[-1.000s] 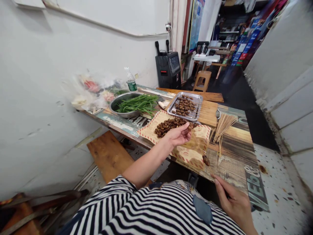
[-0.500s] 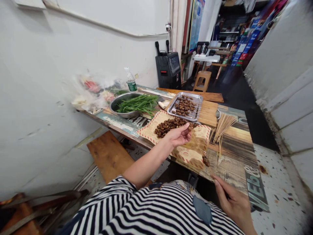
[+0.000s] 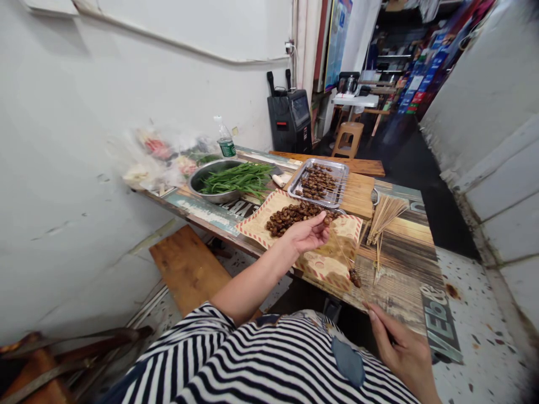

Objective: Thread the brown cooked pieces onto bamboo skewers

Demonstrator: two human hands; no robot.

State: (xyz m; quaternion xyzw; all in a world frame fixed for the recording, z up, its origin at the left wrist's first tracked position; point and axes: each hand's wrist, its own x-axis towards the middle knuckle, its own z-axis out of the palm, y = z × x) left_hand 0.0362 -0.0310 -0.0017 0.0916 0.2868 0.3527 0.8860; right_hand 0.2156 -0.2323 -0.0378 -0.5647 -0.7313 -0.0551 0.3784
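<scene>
My left hand is over the near edge of a heap of brown silkworm pupae, with a single pupa pinched between thumb and fingertips. Low on the right, my right hand is closed round the lower end of a thin bamboo skewer. One or more pupae are threaded on that skewer, and its upper end points toward my left hand. The heap lies on patterned paper with a red-striped border. Beyond it, a metal tray holds several loaded skewers.
Bare skewers lie bundled at the right of the table. A wooden board sits under the tray. To the left are a steel bowl of green stalks, a plastic bottle and plastic bags. A bench stands near me.
Almost nothing differs. Both hands keep their places and grips, and the threaded skewer has barely shifted.
</scene>
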